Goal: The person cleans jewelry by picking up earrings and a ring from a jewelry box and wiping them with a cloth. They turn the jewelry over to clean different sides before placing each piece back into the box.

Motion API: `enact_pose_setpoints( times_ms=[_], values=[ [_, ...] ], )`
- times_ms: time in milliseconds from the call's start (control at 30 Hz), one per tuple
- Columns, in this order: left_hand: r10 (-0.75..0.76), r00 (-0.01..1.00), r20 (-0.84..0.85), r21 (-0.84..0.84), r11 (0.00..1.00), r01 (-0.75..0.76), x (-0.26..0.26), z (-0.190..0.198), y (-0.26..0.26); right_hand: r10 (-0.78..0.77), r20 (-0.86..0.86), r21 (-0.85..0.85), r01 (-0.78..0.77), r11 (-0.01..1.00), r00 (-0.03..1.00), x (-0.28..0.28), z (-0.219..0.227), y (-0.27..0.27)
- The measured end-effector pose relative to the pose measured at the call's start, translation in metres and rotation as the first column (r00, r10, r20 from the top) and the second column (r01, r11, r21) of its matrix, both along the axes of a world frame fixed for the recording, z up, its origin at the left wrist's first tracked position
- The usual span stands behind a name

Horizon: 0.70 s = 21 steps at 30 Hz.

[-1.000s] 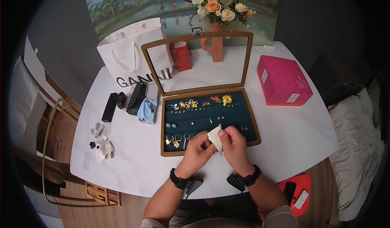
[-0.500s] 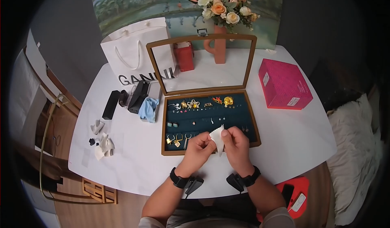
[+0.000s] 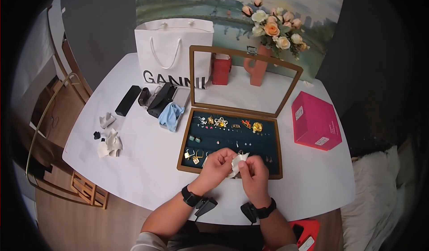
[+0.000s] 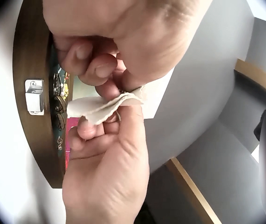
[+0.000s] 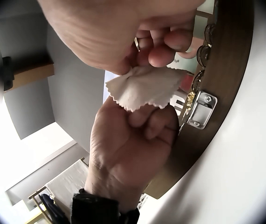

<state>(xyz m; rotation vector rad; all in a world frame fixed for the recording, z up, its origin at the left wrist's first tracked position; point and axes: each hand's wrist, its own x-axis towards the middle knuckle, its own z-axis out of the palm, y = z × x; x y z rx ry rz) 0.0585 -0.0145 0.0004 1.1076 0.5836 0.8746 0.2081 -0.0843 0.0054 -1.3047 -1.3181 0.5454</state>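
My right hand (image 3: 255,179) pinches a cream cloth (image 5: 144,88) with zigzag edges between thumb and fingers, folded around a small gold-coloured piece of jewelry (image 3: 241,152). The fingertips of my left hand (image 3: 216,167) pinch at this piece beside the cloth. Only thin curved bits of it show; I cannot tell its exact kind. Both hands are over the front edge of a wooden jewelry box (image 3: 232,173), whose glass lid (image 3: 193,79) stands raised. On the box's dark green lining lie earrings (image 3: 195,160), brooches (image 3: 221,122) and small studs in rows.
Left of the box are a blue cloth (image 3: 171,116), a black case (image 3: 163,100), a long black box (image 3: 128,100) and crumpled pale scraps (image 3: 111,144). Behind stand a white paper bag (image 3: 165,50), a red box (image 3: 220,70) and a flower vase (image 3: 258,70). A pink box (image 3: 315,121) sits at right.
The head view has shifted, so the table sits differently in it. The cloth, spread upright before, is now lower and bunched between my fingers, and a gold-coloured bit shows above it.
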Motion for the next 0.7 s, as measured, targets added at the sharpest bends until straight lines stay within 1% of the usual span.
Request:
enact_pose_setpoints(
  times_ms=[33, 133, 167, 267, 333, 433, 533, 633, 700],
  values=[
    [-0.001, 1.000, 0.010, -0.030, 1.000, 0.002, -0.001, 0.002, 0.000, -0.017, 0.034, -0.013, 0.017, 1.000, 0.999, -0.001, 0.000, -0.001],
    [-0.011, 0.993, 0.116, -0.073, 0.997, 0.020, -0.001, 0.005, -0.002, 0.017, -0.180, -0.052, -0.027, 0.998, 0.984, -0.002, -0.009, 0.000],
    [-0.048, 0.989, 0.142, -0.104, 0.993, 0.063, -0.002, 0.007, -0.003, 0.048, -0.196, -0.040, -0.057, 0.998, 0.979, -0.003, -0.010, 0.001],
    [-0.165, 0.957, 0.239, -0.186, 0.960, 0.212, -0.004, 0.009, -0.006, 0.047, -0.396, -0.091, -0.090, 0.992, 0.917, -0.006, 0.001, 0.000],
    [-0.260, 0.915, 0.309, -0.198, 0.923, 0.329, -0.006, 0.008, -0.004, 0.021, -0.403, -0.115, -0.074, 0.991, 0.915, -0.002, 0.003, 0.000],
    [-0.326, 0.885, 0.334, -0.197, 0.894, 0.403, -0.007, 0.007, -0.004, -0.029, -0.419, -0.120, -0.023, 0.992, 0.908, 0.000, 0.006, -0.002],
    [-0.293, 0.930, 0.221, -0.187, 0.923, 0.335, -0.003, 0.009, -0.006, -0.060, -0.413, -0.145, 0.000, 0.989, 0.909, 0.004, 0.006, 0.000],
    [-0.294, 0.939, 0.180, -0.192, 0.925, 0.326, -0.002, 0.012, -0.009, -0.069, -0.453, -0.142, 0.005, 0.990, 0.889, 0.006, 0.002, 0.002],
    [-0.293, 0.938, 0.184, -0.197, 0.924, 0.327, -0.001, 0.008, -0.009, -0.084, -0.446, -0.128, 0.030, 0.991, 0.891, 0.005, 0.001, 0.002]
  ],
)
